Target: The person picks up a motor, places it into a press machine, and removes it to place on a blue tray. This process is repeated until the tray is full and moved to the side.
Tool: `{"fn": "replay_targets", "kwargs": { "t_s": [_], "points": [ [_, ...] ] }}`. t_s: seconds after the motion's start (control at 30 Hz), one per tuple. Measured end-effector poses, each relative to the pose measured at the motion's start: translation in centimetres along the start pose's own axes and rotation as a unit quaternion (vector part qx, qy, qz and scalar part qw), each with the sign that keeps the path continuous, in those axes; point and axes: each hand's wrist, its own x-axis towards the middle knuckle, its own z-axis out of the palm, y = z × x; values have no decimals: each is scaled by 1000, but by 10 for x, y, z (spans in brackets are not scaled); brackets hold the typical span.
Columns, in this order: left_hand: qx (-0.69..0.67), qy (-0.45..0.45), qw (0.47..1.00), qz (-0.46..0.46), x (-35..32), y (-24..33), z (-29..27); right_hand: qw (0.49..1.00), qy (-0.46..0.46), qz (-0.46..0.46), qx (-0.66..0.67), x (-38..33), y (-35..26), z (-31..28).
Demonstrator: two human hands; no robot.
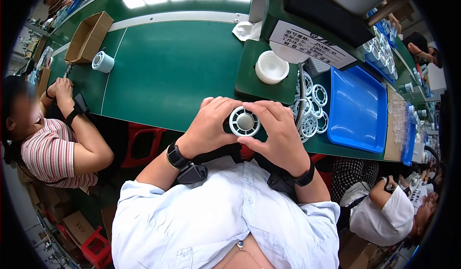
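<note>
A person holds a small white wheel [246, 121] in front of their chest, near the close edge of the green counter [158, 67]. The wheel has a round middle and short spokes, and its flat face points up at the camera.

The left hand [213, 123] grips the left side of the wheel with thumb and fingers. The right hand [274, 129] grips the right side the same way, so the wheel is pinched between both hands.

The step in hand looks like holding the wheel and maybe turning it or looking it over. It is hard to tell which. The next move seems to call for a soft, even grip, with the wheel kept flat and both hands working together.

Just past the hands is a big dark green machine [269, 22]. A white cup [272, 67] sits on its green base [247, 79]. To the right is a pile of pale rings [309, 125], and beside that is a blue tray [357, 110]. Far to the left, a white tub [103, 62] stands near a brown box [91, 36].
</note>
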Motion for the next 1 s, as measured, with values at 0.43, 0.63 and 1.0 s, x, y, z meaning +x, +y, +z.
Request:
{"fn": "replay_targets", "kwargs": {
  "t_s": [0.43, 0.63, 1.0],
  "points": [
    [-48, 16, 999, 19, 55, 15, -36, 966, 202, 156, 32, -40, 37, -63],
    [-103, -13, 994, -39, 117, 10, -28, 942, 170, 209, -199, -76, 71, -70],
    [-100, -69, 986, -110, 123, 15, -25, 943, 175, 256, -121, -95, 93, -74]
  ]
}}
